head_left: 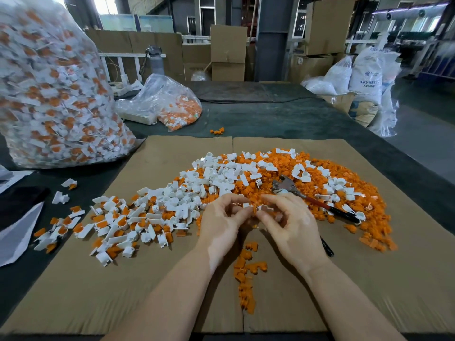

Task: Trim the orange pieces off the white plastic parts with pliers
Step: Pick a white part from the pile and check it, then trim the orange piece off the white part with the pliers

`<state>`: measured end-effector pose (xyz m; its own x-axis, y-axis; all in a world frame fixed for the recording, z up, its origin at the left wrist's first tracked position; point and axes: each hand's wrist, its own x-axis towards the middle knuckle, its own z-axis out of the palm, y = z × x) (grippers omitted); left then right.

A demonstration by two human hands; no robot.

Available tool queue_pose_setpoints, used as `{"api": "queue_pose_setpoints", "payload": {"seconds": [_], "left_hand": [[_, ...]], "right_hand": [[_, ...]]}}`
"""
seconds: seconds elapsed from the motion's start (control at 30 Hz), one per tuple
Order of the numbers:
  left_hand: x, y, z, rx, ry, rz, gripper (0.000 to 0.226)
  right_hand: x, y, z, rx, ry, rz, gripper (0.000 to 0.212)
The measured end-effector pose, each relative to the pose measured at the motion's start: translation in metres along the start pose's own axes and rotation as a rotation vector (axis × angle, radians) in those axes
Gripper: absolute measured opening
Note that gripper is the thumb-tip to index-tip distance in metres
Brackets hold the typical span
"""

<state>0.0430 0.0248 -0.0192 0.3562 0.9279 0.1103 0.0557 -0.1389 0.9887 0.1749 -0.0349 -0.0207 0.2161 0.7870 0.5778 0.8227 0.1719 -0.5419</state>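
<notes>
Above the cardboard sheet (147,291), my left hand (221,222) and my right hand (293,227) meet fingertip to fingertip. Together they pinch a small white plastic part (256,208) with a bit of orange on it. The pliers (315,199) lie unheld just right of my right hand, metal jaws toward the far left, dark red handles toward the near right, on a heap of orange pieces (344,193). White parts (216,178) pile up behind my hands. Untrimmed white-and-orange parts (118,225) spread to the left.
A large clear bag (54,94) of untrimmed parts stands at the far left, with a smaller bag (167,107) behind the cardboard. A trail of orange offcuts (246,271) lies between my forearms. White paper (17,235) sits at the left edge. Boxes and sacks stand beyond the table.
</notes>
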Motion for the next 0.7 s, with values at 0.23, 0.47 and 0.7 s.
{"api": "queue_pose_setpoints", "payload": {"seconds": [0.23,0.47,0.7], "left_hand": [[0.01,0.001,0.003,-0.115,0.033,-0.099,0.012],[0.016,0.004,0.003,-0.146,0.045,-0.152,0.01],[0.028,0.023,0.003,-0.363,0.09,-0.231,0.012]], "right_hand": [[0.018,0.019,-0.026,-0.661,-0.287,0.58,0.052],[0.026,0.02,-0.034,-0.763,-0.296,0.455,0.043],[0.036,-0.015,-0.047,-0.195,-0.418,0.387,0.023]]}}
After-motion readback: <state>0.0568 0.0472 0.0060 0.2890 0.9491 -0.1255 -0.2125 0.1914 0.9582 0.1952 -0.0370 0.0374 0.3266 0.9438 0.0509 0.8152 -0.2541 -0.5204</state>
